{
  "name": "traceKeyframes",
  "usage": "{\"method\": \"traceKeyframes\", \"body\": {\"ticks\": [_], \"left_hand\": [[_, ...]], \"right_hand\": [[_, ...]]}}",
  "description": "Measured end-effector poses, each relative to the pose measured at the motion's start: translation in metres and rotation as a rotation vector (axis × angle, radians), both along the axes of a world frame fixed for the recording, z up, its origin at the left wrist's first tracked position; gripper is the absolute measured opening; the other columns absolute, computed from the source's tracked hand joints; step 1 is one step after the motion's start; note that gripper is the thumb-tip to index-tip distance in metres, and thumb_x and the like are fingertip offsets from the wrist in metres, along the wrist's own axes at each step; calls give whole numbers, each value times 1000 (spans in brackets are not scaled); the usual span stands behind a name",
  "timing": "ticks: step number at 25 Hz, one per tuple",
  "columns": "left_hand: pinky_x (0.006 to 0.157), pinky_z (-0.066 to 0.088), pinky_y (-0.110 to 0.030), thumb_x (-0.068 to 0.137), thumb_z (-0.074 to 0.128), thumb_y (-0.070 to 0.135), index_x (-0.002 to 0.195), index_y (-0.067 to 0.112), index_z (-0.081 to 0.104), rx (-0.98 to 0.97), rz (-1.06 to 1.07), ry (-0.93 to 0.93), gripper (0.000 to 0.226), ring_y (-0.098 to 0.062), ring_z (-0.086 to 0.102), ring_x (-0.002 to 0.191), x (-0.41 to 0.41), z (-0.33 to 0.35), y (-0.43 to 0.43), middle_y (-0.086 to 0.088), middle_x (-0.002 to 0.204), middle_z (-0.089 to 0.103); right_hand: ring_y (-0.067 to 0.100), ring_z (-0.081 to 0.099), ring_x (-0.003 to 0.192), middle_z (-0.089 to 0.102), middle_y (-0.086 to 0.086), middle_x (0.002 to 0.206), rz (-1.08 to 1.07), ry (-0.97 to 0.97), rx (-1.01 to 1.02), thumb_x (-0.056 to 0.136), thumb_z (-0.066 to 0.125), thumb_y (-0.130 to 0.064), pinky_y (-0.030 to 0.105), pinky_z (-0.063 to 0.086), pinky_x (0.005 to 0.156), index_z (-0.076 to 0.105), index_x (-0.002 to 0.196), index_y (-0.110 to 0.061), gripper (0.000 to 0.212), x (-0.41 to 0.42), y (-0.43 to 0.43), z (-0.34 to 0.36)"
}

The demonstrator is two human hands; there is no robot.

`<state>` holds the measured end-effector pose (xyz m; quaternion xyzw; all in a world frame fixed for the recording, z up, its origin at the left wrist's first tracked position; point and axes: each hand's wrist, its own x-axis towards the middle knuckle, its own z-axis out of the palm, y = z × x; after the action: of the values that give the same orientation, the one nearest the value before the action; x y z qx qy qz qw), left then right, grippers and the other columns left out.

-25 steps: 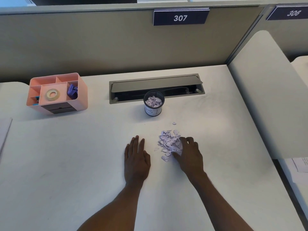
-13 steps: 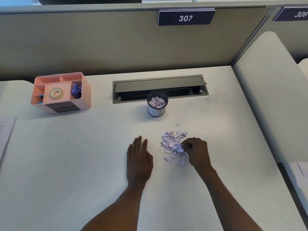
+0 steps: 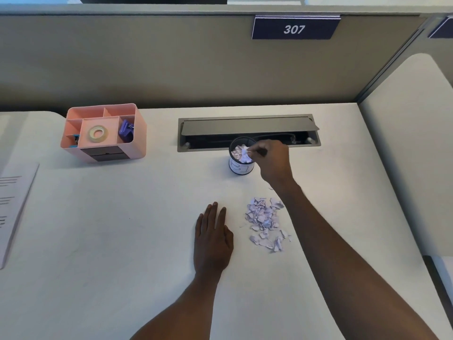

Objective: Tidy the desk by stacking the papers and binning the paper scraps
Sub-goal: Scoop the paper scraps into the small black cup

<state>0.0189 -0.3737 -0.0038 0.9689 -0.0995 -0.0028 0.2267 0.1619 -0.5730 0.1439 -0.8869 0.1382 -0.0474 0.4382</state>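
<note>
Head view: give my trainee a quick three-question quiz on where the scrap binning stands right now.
1. True or false: the left hand grips something.
2. The right hand pinches scraps over: A) the pink organiser, B) the black cup, C) the printed sheet.
3. Short answer: is the desk free of loose paper?

Key: 1 false, it lies flat on the desk, holding nothing. 2 B. 3 no, a scrap pile lies just right of the left hand.
</note>
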Motion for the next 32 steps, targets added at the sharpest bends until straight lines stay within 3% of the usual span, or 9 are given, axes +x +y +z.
{"method": "traceKeyframes", "body": {"ticks": [3,5,9,14,18,22,25,28,32], "left_hand": [[130,25,-45,103,48,21,156,19,46,-1,3,3,54,-22,28,159,-1,0,1,-4,170,35],[131,25,-45,103,47,23,157,19,45,4,3,8,54,-21,27,160,-1,-1,1,-4,171,33],[131,25,-45,104,44,24,158,20,44,10,4,21,54,-21,26,160,0,-2,1,-3,171,32],[129,27,-47,104,45,23,157,19,45,3,0,8,53,-22,28,160,0,0,1,-5,170,35],[129,28,-47,104,47,23,156,18,46,1,2,2,53,-22,29,159,-1,1,1,-5,170,36],[129,29,-47,104,48,22,156,17,47,12,-2,5,52,-22,29,159,0,2,0,-6,169,36],[129,28,-47,102,51,19,155,17,49,1,4,2,53,-22,29,159,1,2,0,-6,168,38],[128,28,-47,100,53,16,154,16,50,-10,7,-18,53,-22,32,158,1,2,0,-6,167,40],[129,27,-46,101,53,17,154,16,50,-3,5,-19,53,-23,32,158,0,2,-1,-6,168,39]], "right_hand": [[10,60,67,71,17,101,7,423,-89,90,68,-7,14,46,60,71,102,3,16,55,10,-8],[27,63,84,67,12,101,135,635,-375,90,68,-11,28,53,75,69,104,-7,15,67,19,-3],[30,69,92,72,10,101,350,344,-824,85,68,-6,35,55,77,69,102,-12,18,50,34,-2],[35,67,107,68,18,117,378,466,-751,91,66,-6,40,55,88,65,120,-2,29,57,35,6],[33,68,101,69,16,113,333,359,-705,89,69,-6,38,56,84,68,120,-8,32,41,25,17],[22,66,80,72,6,94,24,46,-347,91,62,-3,36,57,73,75,98,-14,18,-14,-3,3],[19,64,84,69,5,104,21,123,-187,89,72,-10,43,56,83,72,110,-13,21,-76,-21,-28],[21,52,123,53,0,136,200,352,-306,89,73,-33,40,52,93,56,138,-24,52,-120,-17,-59],[23,49,123,50,0,132,198,356,-503,86,73,-34,36,55,78,56,132,-34,49,-144,4,-78]]}}
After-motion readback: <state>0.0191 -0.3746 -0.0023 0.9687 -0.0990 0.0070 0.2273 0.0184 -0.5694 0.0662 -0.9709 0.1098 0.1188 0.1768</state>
